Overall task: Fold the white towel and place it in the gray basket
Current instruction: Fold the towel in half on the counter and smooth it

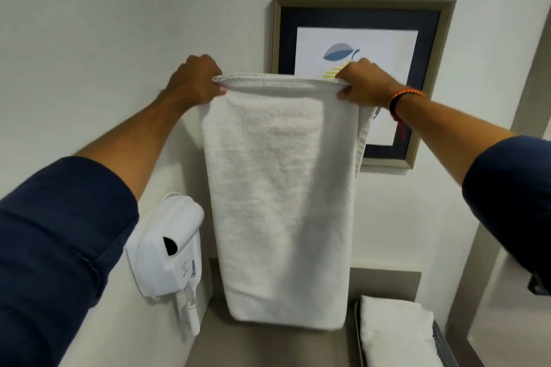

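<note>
White wall behind – left hand (pixel 196 80) and right hand (pixel 362 83) each pinch the doubled white towel (pixel 277 202) by its corners; a loosened grip could spill the layers.

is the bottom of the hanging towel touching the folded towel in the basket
Apart. In the head view the white towel hangs from the left hand and right hand; a strip of counter separates its bottom fold from the folded towel in the gray basket.

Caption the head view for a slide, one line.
Both hands, left hand and right hand, hold a half-folded white towel up by its top corners above the gray basket.
</note>
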